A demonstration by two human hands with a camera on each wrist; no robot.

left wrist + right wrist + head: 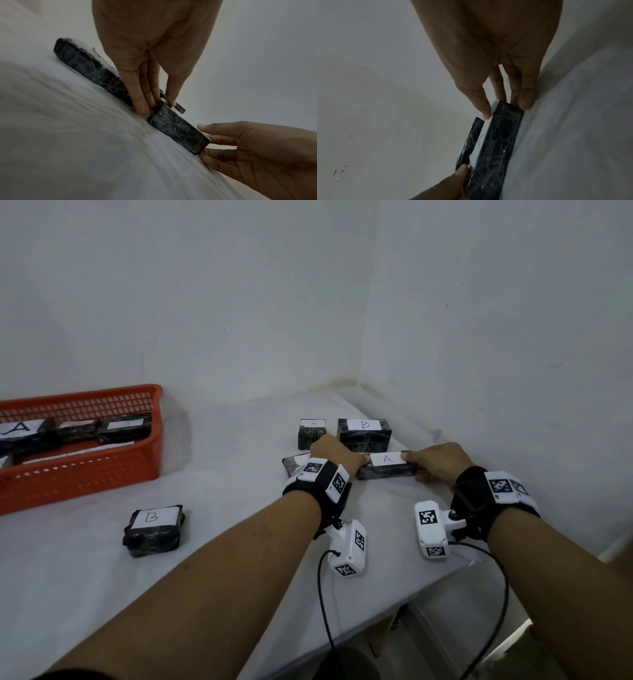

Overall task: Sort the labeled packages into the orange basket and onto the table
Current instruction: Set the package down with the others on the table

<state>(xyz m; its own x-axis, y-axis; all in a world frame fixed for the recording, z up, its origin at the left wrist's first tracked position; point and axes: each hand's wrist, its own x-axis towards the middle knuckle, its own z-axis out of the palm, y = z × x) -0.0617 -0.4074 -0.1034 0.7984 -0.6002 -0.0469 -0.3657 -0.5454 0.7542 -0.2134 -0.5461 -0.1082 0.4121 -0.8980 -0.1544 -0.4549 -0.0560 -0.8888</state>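
We've got the flat A package [386, 466] lying on the table [239, 542] in the far right cluster, one hand at each short end: left hand [334, 455] on its left end, right hand [436, 462] on its right end. In the left wrist view, left fingers [139, 94] are straight and pressed against the end face, thumb down on the top edge; in the right wrist view, right fingers [525, 94] are low at the table side and the thumb sits on the label edge, so each hand clamps thumb over fingers. Two-handed end grip makes sense to us: the package is long and thin and crowded by neighbours. The large B package [364, 433] sits just behind, the small A package [311, 433] behind the left hand, and another wrapped package [294, 465] is partly hidden under the left wrist, its label unreadable. Our read: lift not yet started, the package is flat on the cloth. The orange basket [102, 474] far left holds A-labelled packages, so this one likely goes there. The B package near us [154, 529] stands alone on the table, consistent with Bs staying out.
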